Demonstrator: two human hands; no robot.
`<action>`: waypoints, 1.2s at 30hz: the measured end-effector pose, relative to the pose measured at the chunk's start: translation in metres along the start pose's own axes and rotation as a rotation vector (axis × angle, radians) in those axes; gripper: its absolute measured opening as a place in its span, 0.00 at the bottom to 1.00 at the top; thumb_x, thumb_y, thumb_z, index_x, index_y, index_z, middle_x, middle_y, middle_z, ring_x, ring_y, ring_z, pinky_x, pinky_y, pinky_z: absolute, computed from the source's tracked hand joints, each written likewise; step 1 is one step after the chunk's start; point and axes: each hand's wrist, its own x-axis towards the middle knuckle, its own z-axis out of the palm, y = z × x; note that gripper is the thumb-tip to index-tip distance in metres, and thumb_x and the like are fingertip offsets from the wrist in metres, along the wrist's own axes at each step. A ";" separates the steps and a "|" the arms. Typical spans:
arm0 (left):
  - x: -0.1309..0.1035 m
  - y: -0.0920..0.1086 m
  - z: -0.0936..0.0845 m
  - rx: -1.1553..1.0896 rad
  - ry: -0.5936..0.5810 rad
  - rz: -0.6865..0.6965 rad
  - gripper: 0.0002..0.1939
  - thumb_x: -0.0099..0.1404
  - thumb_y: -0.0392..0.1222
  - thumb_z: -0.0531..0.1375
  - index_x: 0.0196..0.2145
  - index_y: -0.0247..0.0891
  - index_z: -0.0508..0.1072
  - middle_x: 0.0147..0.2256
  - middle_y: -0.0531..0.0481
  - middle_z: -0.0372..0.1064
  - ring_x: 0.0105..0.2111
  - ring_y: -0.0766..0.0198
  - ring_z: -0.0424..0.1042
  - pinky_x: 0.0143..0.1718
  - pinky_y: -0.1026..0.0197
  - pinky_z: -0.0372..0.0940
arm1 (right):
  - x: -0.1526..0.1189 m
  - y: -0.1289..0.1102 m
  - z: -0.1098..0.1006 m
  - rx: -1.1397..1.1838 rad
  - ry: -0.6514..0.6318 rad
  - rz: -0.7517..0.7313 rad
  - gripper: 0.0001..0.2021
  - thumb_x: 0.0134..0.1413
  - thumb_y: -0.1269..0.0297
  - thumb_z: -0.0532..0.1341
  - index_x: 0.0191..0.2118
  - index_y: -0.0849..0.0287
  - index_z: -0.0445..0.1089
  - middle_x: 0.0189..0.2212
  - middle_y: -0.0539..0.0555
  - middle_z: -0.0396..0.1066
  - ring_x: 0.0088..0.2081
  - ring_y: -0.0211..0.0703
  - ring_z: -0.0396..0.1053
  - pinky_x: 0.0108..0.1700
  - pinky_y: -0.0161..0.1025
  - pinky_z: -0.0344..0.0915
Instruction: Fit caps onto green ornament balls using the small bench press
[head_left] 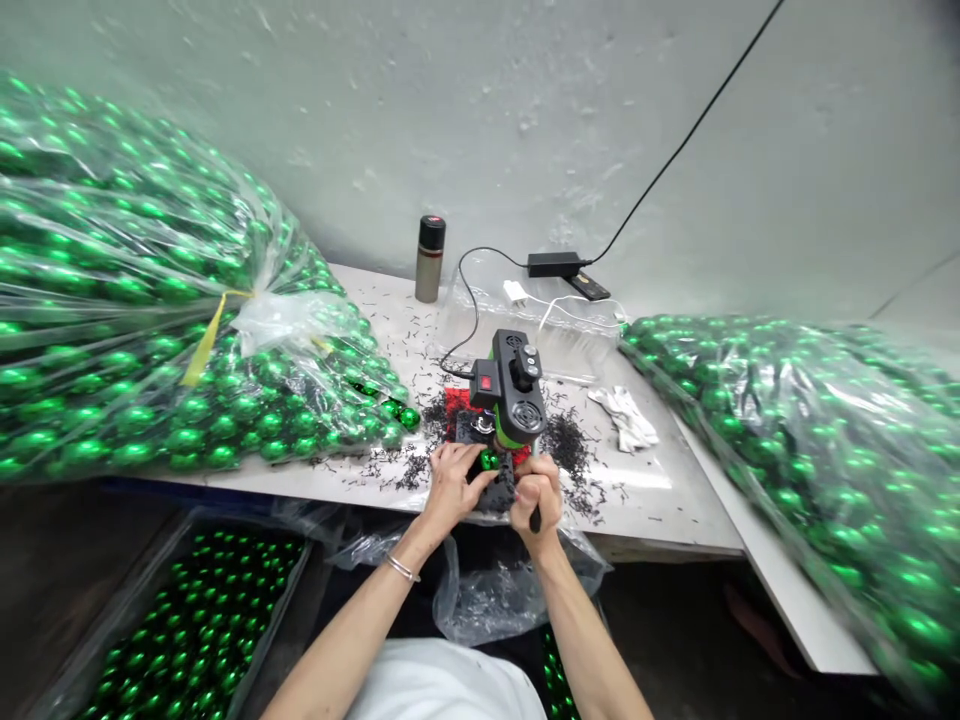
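A small black and green bench machine (520, 400) stands at the table's front edge, with a red switch on its side. Under its head sits a shiny green ball (489, 460). My left hand (452, 480) is at the ball's left, thumb and fingers closed about it; part of the grip is hidden. My right hand (537, 495) is wrapped round a black handle (535, 520) at the machine's front right. Small black pieces (566, 445) lie heaped and scattered around the base, beside a patch of red (457, 402).
Large clear bags of green balls, a left bag (187, 400) and a right bag (810, 420), flank the table (675, 500). Behind are a bottle (429, 260), a power adapter (553, 264) with cables and a clear plastic tray (469, 330). White gloves (626, 418) lie right. Below left stands a ball-filled container (195, 620).
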 end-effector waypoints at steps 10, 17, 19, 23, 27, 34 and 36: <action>-0.035 0.010 -0.017 -0.177 -0.024 0.037 0.18 0.66 0.48 0.63 0.52 0.40 0.74 0.47 0.41 0.76 0.48 0.52 0.73 0.52 0.48 0.67 | 0.076 -0.044 -0.022 0.161 0.059 0.404 0.19 0.67 0.66 0.51 0.21 0.56 0.56 0.24 0.48 0.61 0.29 0.37 0.63 0.33 0.38 0.59; -0.115 -0.018 0.011 0.137 -0.426 0.063 0.26 0.66 0.56 0.62 0.56 0.40 0.71 0.48 0.40 0.77 0.47 0.50 0.76 0.50 0.51 0.70 | 0.056 -0.037 -0.014 0.108 0.114 0.376 0.17 0.67 0.65 0.52 0.24 0.56 0.61 0.24 0.48 0.62 0.28 0.38 0.63 0.32 0.39 0.59; -0.118 -0.034 0.018 0.288 -0.418 0.064 0.31 0.64 0.59 0.62 0.58 0.37 0.70 0.51 0.35 0.75 0.52 0.44 0.73 0.55 0.44 0.66 | 0.053 -0.036 -0.014 0.108 0.108 0.357 0.17 0.66 0.66 0.52 0.23 0.56 0.61 0.24 0.49 0.63 0.28 0.38 0.64 0.32 0.39 0.59; -0.109 -0.064 0.003 0.367 -0.511 0.244 0.48 0.50 0.71 0.66 0.60 0.38 0.68 0.56 0.33 0.69 0.59 0.38 0.65 0.61 0.37 0.55 | 0.051 -0.035 -0.014 0.100 0.104 0.307 0.18 0.66 0.68 0.52 0.22 0.56 0.60 0.25 0.49 0.64 0.29 0.38 0.65 0.32 0.39 0.59; -0.102 -0.085 -0.034 0.484 -0.690 0.222 0.40 0.41 0.60 0.75 0.49 0.36 0.76 0.46 0.36 0.76 0.51 0.40 0.72 0.59 0.41 0.57 | 0.050 -0.034 -0.012 0.095 0.115 0.287 0.17 0.66 0.69 0.51 0.23 0.56 0.60 0.25 0.49 0.65 0.28 0.37 0.64 0.31 0.38 0.59; -0.150 -0.036 -0.082 0.257 -0.823 0.180 0.16 0.70 0.45 0.58 0.25 0.39 0.73 0.24 0.50 0.73 0.29 0.61 0.71 0.49 0.56 0.63 | 0.048 -0.034 -0.012 0.073 0.080 0.311 0.18 0.66 0.65 0.51 0.23 0.55 0.60 0.25 0.50 0.66 0.30 0.39 0.66 0.32 0.40 0.63; -0.166 -0.013 -0.095 0.172 -0.877 0.144 0.20 0.73 0.46 0.54 0.24 0.40 0.73 0.23 0.52 0.72 0.29 0.62 0.71 0.47 0.59 0.63 | 0.048 -0.034 -0.012 0.066 0.068 0.308 0.18 0.66 0.65 0.50 0.23 0.55 0.60 0.25 0.50 0.66 0.30 0.40 0.66 0.33 0.41 0.63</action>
